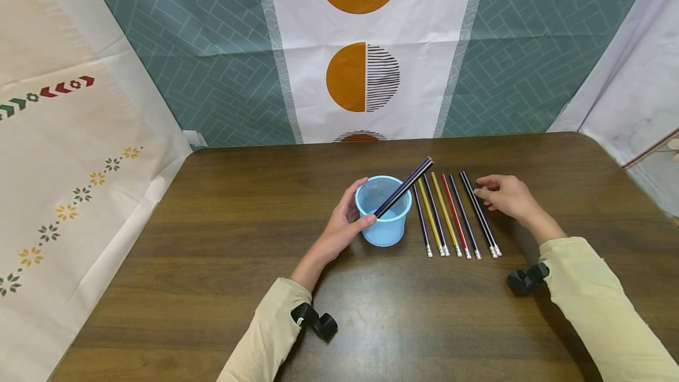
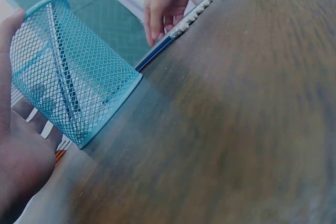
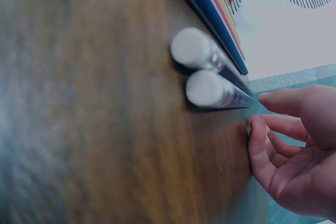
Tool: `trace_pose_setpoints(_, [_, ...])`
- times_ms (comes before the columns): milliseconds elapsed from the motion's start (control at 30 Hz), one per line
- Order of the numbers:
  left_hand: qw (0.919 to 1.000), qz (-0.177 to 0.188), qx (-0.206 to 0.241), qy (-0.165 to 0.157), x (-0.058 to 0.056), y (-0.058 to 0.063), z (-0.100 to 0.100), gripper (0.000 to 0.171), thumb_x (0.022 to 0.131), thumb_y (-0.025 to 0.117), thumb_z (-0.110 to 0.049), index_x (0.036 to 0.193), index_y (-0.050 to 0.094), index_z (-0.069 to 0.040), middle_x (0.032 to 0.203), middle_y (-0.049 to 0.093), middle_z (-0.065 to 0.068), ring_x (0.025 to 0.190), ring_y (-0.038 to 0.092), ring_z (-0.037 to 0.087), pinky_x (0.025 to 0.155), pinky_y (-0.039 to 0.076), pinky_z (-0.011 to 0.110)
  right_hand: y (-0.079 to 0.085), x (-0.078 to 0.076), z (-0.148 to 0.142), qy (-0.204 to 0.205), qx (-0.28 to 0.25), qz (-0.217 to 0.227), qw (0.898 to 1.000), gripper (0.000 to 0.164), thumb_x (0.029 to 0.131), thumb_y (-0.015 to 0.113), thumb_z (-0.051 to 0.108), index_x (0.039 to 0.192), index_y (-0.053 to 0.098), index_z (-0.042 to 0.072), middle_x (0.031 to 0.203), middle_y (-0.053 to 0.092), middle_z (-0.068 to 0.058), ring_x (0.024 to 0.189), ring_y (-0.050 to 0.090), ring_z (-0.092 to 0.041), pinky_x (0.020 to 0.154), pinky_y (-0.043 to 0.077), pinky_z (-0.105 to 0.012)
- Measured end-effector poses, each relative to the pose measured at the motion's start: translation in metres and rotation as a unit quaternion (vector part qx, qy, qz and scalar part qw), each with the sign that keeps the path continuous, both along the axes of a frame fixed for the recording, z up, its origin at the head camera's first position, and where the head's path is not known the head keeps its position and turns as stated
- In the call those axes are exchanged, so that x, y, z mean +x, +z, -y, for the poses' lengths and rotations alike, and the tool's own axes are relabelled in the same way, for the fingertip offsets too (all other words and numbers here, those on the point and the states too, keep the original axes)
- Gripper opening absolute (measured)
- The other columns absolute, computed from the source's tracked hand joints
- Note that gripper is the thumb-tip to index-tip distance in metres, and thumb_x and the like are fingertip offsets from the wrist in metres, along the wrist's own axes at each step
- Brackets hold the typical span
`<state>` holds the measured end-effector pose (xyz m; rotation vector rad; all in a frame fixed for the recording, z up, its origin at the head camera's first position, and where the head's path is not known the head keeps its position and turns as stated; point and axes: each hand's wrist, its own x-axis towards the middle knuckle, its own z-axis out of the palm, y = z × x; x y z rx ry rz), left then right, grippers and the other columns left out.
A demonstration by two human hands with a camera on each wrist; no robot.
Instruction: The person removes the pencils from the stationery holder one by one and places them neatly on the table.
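Note:
My left hand (image 1: pixel 340 227) grips a light blue mesh pencil cup (image 1: pixel 384 233) by its left side, the thumb near its front rim. Dark striped pencils (image 1: pixel 407 184) lean inside the cup, their upper ends slanting out to the right. To the right of the cup lies a row of pencils, including a yellow pencil (image 1: pixel 447 212), a red pencil (image 1: pixel 455 214) and, at the right end, two dark pencils (image 1: pixel 480 214), white erasers towards me. Beside this last pair is my right hand (image 1: pixel 508 198), fingers loosely bent. A gap shows between its thumb and index finger in the right wrist view.
Everything stands on a brown wooden table (image 1: pixel 239 217). A green and white patterned cloth (image 1: pixel 233 52) hangs behind the far edge, and a cream cloth (image 1: pixel 95 134) hangs at the left. Each wrist wears a black camera mount, one by the left sleeve (image 1: pixel 276 317).

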<state>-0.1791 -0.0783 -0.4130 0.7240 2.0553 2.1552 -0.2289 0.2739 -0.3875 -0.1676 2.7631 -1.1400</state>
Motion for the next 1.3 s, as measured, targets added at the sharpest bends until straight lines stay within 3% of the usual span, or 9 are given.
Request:
trace_pose_setpoints(167, [1.0000, 0.001, 0.006, -0.001, 0.000, 0.000, 0.000, 0.086, 0.086, 0.073, -0.039, 0.151, 0.025, -0.009, 0.145, 0.038, 0.023, 0.131, 0.040, 0.037, 0.108, 0.028, 0.049, 0.001, 0.000, 0.001, -0.001, -0.006, -0.001, 1.000, 0.040, 0.099, 0.053, 0.012, 0.127, 0.050, -0.016, 0.105, 0.059, -0.028, 0.077, 0.060, -0.020, 0.063, 0.053, -0.024])
trace_pose_setpoints(400, [1.0000, 0.000, -0.002, 0.006, 0.000, -0.001, 0.000, 0.091, 0.082, 0.074, -0.049, 0.150, 0.028, -0.011, 0.143, 0.041, 0.022, 0.128, 0.043, 0.035, 0.107, 0.031, 0.049, 0.004, 0.003, 0.003, -0.005, -0.011, -0.021, 1.000, 0.038, 0.099, 0.053, 0.012, 0.125, 0.052, -0.015, 0.102, 0.061, -0.027, 0.077, 0.061, -0.018, 0.063, 0.051, -0.023])
trace_pose_setpoints(567, [1.0000, -0.001, -0.003, 0.006, 0.000, -0.002, 0.000, 0.086, 0.084, 0.073, -0.047, 0.150, 0.029, -0.012, 0.143, 0.041, 0.021, 0.129, 0.043, 0.035, 0.107, 0.030, 0.050, 0.008, 0.005, 0.006, -0.006, 0.001, -0.037, 0.999, 0.040, 0.100, 0.052, 0.017, 0.127, 0.052, -0.013, 0.117, 0.057, -0.032, 0.084, 0.063, -0.028, 0.064, 0.049, -0.022])
trace_pose_setpoints(833, [1.0000, 0.000, -0.006, 0.008, 0.001, -0.001, 0.001, 0.086, 0.084, 0.073, -0.046, 0.150, 0.029, -0.012, 0.143, 0.041, 0.021, 0.130, 0.042, 0.034, 0.108, 0.029, 0.049, 0.016, 0.009, 0.017, -0.006, 0.004, -0.054, 0.998, 0.040, 0.100, 0.053, 0.021, 0.127, 0.055, -0.010, 0.120, 0.058, -0.030, 0.095, 0.062, -0.037, 0.069, 0.048, -0.023])
trace_pose_setpoints(1100, [1.0000, 0.005, -0.006, 0.006, 0.001, -0.001, 0.001, 0.087, 0.084, 0.072, -0.047, 0.150, 0.029, -0.012, 0.144, 0.040, 0.021, 0.131, 0.040, 0.034, 0.109, 0.027, 0.049, 0.024, 0.016, 0.033, 0.019, -0.009, -0.062, 0.998, 0.042, 0.101, 0.054, 0.023, 0.130, 0.054, -0.007, 0.123, 0.058, -0.028, 0.097, 0.062, -0.036, 0.074, 0.049, -0.032])
trace_pose_setpoints(1300, [1.0000, 0.002, -0.001, 0.005, 0.001, -0.001, 0.001, 0.088, 0.083, 0.073, -0.048, 0.150, 0.029, -0.012, 0.143, 0.041, 0.022, 0.130, 0.041, 0.035, 0.108, 0.028, 0.049, 0.031, 0.022, 0.046, 0.041, -0.047, -0.066, 0.996, 0.040, 0.100, 0.055, 0.020, 0.129, 0.055, -0.008, 0.121, 0.060, -0.026, 0.095, 0.064, -0.036, 0.074, 0.050, -0.027])
